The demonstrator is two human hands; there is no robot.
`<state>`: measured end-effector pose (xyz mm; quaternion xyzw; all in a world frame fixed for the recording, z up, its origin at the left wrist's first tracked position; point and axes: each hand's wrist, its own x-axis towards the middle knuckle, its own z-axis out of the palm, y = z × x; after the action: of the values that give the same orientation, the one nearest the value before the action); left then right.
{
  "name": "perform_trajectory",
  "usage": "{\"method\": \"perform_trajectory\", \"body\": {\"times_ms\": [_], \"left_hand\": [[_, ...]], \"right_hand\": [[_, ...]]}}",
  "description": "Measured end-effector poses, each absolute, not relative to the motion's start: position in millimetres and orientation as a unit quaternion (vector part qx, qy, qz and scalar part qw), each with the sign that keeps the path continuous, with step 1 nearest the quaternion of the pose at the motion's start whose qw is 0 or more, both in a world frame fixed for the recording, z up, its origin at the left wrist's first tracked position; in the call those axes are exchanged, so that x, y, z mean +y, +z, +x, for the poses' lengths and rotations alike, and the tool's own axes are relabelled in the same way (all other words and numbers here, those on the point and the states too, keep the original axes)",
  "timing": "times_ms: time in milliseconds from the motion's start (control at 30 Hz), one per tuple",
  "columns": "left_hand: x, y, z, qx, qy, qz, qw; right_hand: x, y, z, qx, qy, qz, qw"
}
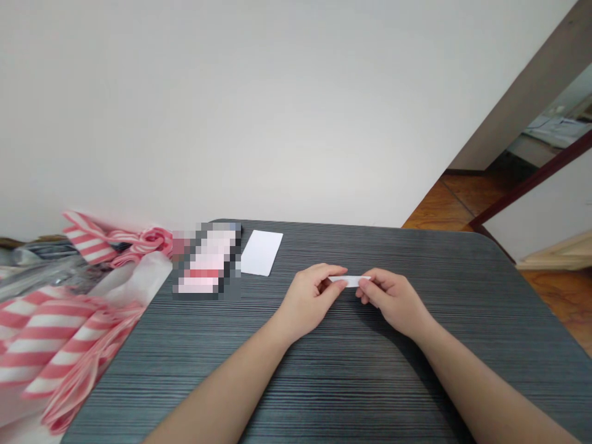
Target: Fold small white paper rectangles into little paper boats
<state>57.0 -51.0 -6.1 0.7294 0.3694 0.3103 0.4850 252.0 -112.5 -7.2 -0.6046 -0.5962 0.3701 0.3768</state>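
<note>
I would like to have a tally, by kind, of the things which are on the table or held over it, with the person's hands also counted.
Hands: 2 (left hand, right hand)
White paper-like pieces: 2 (narrow strip held, flat sheet)
Pixelated rectangular item, identity unclear: 1
Total: 5

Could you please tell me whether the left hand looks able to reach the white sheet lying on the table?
Probably yes: the white sheet lies ahead and left of the left hand, with nothing seen between them, though that hand would likely need to let go of the white strip it holds.
</note>
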Motion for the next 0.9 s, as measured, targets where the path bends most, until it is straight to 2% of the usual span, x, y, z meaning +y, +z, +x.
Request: {"method": "perform_trajectory", "body": {"times_ms": [400,533,900], "left_hand": [[-51.2,-0.6,54.3,0.319,0.276,0.811,0.406],[-50.8,2.7,54.3,0.308,0.264,0.818,0.409],[-53.0,0.4,54.6,0.281,0.273,0.814,0.429]], "right_hand": [[-112.8,-10.6,248.6,-0.587,0.406,-0.573,0.403],[-113.2,-11.5,249.1,-0.590,0.420,-0.556,0.407],[-114.2,-10.1,245.5,-0.650,0.344,-0.557,0.386]]}}
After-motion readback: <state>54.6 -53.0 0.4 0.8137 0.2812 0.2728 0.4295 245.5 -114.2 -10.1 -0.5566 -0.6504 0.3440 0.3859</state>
